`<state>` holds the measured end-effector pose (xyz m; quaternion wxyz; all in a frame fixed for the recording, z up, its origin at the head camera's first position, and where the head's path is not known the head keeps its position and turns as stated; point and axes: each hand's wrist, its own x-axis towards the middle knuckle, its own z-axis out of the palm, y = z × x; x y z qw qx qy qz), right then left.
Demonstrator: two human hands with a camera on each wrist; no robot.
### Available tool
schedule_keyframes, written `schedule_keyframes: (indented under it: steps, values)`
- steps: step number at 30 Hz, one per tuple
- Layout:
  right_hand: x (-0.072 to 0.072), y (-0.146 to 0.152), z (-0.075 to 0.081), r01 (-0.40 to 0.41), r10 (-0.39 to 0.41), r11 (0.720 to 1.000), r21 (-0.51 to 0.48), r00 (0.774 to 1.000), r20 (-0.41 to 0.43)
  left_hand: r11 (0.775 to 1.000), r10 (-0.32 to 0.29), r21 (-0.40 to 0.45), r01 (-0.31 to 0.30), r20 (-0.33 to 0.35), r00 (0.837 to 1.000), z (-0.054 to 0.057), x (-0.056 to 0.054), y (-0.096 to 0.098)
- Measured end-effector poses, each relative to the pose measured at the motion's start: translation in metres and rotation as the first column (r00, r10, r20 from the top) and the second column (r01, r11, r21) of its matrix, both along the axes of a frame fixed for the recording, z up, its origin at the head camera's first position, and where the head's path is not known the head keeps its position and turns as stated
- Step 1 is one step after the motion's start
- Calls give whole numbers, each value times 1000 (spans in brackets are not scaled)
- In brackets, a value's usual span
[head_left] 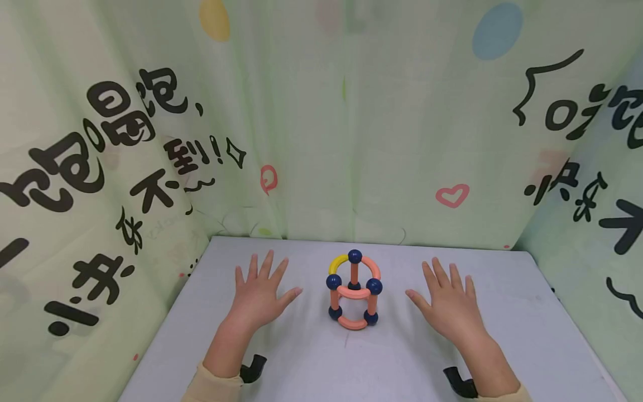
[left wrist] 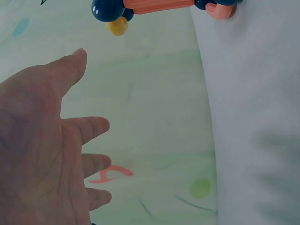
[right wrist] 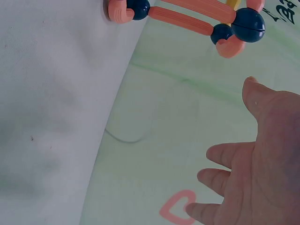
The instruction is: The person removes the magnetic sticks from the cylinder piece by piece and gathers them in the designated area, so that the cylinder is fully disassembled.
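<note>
A small frame of toy building rods and balls (head_left: 354,292) stands upright on the white table, midway between the two hands. Dark blue balls join its straight and curved salmon-pink rods, and one curved rod (head_left: 337,263) at the top left is yellow. To its left, my left hand (head_left: 258,298) is spread with straight fingers, apart from the toy and holding nothing. My right hand (head_left: 450,308) is spread likewise on the other side, also apart from it. Both wrist views show part of the toy, its rods (left wrist: 159,4) and balls (right wrist: 248,25), beyond the thumb.
The white table (head_left: 311,368) meets a pale green printed curtain (head_left: 351,139) at the back and on both sides. Black curved pieces (head_left: 254,368) show at both wrists, and beige sleeves (head_left: 213,385) cover the forearms.
</note>
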<state>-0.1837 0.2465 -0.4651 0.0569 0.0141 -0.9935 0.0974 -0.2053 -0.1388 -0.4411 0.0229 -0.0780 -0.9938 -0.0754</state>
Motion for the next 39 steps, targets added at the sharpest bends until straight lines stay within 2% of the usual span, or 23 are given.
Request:
schedule_keyframes:
  steps: [4, 7, 10, 12, 14, 18, 21, 24, 26, 29, 34, 36, 39]
  values:
    - [1, -2, 3, -22, 22, 999, -27, 1000, 2, 999, -13, 33, 13, -5, 1000, -2, -1, 1]
    - [1, -4, 7, -65, 64, 994, -89, 998, -10, 995, -40, 85, 41, -15, 999, -6, -5, 3]
    - [1, -11, 10, -100, 100, 977, -189, 995, -10, 977, -92, 193, 91, -3, 996, -10, -10, 8]
    - [2, -18, 13, -118, 118, 959, -256, 993, -15, 949, -132, 293, 118, 27, 991, -12, -14, 13]
    - [2, -27, 15, -136, 132, 941, -310, 991, -33, 905, -175, 404, 135, 62, 983, -14, -18, 19]
    - [2, -48, 16, -214, 183, 891, -402, 977, -113, 827, -240, 542, 151, 97, 966, -21, -27, 32]
    - [1, -63, 15, -278, 232, 842, -461, 960, -155, 781, -277, 601, 170, 88, 957, -26, -34, 40]
    - [0, -77, 14, -316, 279, 791, -523, 948, -152, 732, -294, 662, 162, 93, 951, -31, -37, 46]
    - [0, -85, 14, -323, 303, 754, -571, 944, -134, 713, -294, 687, 141, 111, 949, -33, -39, 48]
    - [-1, -96, 12, -310, 317, 718, -623, 943, -104, 685, -302, 720, 112, 140, 943, -36, -40, 50]
    - [-1, -105, 7, -279, 296, 724, -631, 952, -82, 649, -347, 754, 100, 176, 921, -41, -42, 51]
    - [0, -104, 6, -270, 289, 731, -627, 954, -74, 644, -357, 759, 95, 189, 915, -41, -41, 52]
    - [0, -102, 5, -272, 293, 743, -612, 954, -68, 644, -360, 759, 96, 189, 914, -40, -41, 54]
